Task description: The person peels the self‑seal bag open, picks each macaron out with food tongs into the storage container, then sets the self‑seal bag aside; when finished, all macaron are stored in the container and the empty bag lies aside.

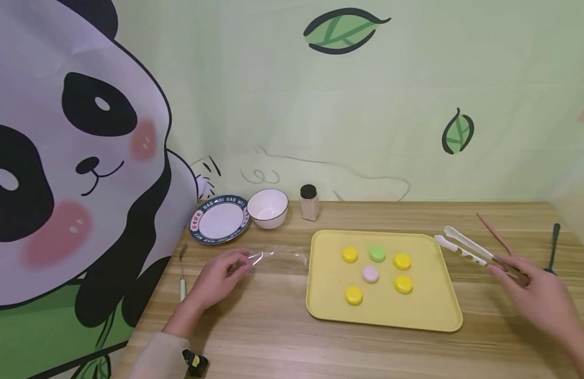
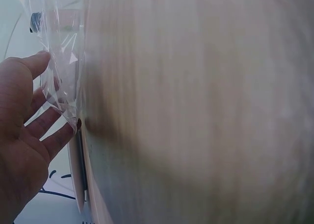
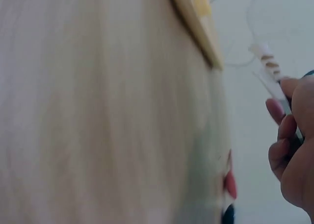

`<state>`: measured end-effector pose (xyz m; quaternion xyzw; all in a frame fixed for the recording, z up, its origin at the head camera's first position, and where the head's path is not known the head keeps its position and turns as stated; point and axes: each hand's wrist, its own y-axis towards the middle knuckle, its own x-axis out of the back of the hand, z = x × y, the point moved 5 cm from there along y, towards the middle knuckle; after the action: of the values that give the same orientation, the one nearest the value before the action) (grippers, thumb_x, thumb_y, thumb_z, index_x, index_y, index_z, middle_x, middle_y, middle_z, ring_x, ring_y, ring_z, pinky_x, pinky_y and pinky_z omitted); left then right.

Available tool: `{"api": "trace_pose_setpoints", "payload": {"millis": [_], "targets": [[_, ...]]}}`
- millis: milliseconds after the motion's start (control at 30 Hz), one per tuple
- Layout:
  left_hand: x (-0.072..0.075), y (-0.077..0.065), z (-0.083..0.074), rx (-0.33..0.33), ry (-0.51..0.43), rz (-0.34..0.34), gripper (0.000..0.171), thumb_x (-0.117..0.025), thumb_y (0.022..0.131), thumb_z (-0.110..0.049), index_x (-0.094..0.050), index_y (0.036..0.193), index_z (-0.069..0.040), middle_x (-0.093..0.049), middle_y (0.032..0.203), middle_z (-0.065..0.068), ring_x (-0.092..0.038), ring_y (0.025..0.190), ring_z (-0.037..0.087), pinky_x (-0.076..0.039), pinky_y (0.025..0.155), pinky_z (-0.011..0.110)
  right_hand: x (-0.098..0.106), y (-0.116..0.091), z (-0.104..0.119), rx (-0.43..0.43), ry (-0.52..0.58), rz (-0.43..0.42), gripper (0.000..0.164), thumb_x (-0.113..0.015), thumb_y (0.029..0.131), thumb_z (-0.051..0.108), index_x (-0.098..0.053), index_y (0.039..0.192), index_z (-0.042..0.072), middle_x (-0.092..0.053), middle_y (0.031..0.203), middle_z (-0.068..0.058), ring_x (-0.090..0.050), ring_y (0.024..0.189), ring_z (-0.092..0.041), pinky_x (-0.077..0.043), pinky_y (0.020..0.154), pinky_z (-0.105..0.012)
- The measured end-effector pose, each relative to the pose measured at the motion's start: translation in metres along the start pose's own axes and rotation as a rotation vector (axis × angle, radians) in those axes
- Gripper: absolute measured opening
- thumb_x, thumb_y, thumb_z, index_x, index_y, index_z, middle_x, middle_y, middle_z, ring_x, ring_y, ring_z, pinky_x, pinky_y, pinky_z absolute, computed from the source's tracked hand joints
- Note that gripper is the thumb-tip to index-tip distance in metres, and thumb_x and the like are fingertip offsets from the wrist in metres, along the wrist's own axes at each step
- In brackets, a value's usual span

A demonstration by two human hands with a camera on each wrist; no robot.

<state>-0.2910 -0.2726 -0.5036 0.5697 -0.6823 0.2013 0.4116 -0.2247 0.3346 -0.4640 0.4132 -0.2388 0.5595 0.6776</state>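
My left hand [image 1: 220,279] holds a clear plastic bag [image 1: 277,256] by its left end, between thumb and fingers. In the left wrist view the bag [image 2: 64,62] hangs wrinkled across the spread fingers. My right hand [image 1: 538,289] grips a pair of tongs [image 1: 467,247] by the handle end, its white tips parted and pointing left over the right edge of the yellow tray [image 1: 329,316]. Between those tips there is nothing. On the tray sit several yellow macarons [image 1: 403,284], one green macaron [image 1: 377,253] and one pale pink macaron [image 1: 370,273].
At the back left stand a blue-rimmed plate [image 1: 220,221], a white bowl [image 1: 268,208] and a black-capped jar [image 1: 309,202]. A fork [image 1: 182,287] lies left of my left arm. A pink utensil [image 1: 493,231] and a dark spoon [image 1: 554,247] lie at the right.
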Motion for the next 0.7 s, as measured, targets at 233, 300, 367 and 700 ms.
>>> {"api": "trace_pose_setpoints", "payload": {"millis": [233,300,367,700], "targets": [[0.0,-0.001,0.0,0.006,0.004,-0.004,0.008,-0.061,0.093,-0.034,-0.066,0.096,-0.029,-0.058,0.127,-0.008,-0.052,0.119,0.015,-0.047,0.096,0.04,-0.009,-0.003,-0.028,-0.091,-0.112,0.091,0.053,-0.057,0.094,0.045,-0.062,0.118,-0.001,-0.068,0.082,-0.02,-0.051,0.053,-0.017,-0.034,0.037,-0.029],[0.0,-0.001,0.0,0.009,0.004,-0.004,0.007,-0.061,0.093,-0.035,-0.066,0.095,-0.03,-0.057,0.127,-0.008,-0.051,0.119,0.015,-0.047,0.097,0.04,-0.013,-0.004,-0.03,-0.08,-0.152,0.121,0.056,-0.057,0.093,0.047,-0.062,0.117,-0.003,-0.064,0.067,-0.011,-0.048,0.051,-0.015,-0.032,0.038,-0.029],[0.0,-0.001,0.0,0.01,0.002,-0.002,0.007,-0.061,0.093,-0.034,-0.065,0.095,-0.03,-0.057,0.127,-0.008,-0.051,0.12,0.015,-0.046,0.097,0.041,-0.017,-0.004,-0.031,-0.073,-0.187,0.145,0.054,-0.057,0.092,0.05,-0.064,0.114,0.001,-0.063,0.066,-0.004,-0.049,0.052,-0.017,-0.033,0.04,-0.029],[-0.002,0.0,0.001,0.01,-0.001,-0.001,0.005,-0.062,0.093,-0.032,-0.066,0.096,-0.031,-0.057,0.126,-0.012,-0.051,0.119,0.013,-0.046,0.097,0.039,-0.027,-0.003,-0.035,-0.043,-0.202,0.171,0.054,-0.063,0.086,0.053,-0.068,0.105,0.003,-0.067,0.077,-0.002,-0.062,0.067,-0.023,-0.045,0.046,-0.038]]}}
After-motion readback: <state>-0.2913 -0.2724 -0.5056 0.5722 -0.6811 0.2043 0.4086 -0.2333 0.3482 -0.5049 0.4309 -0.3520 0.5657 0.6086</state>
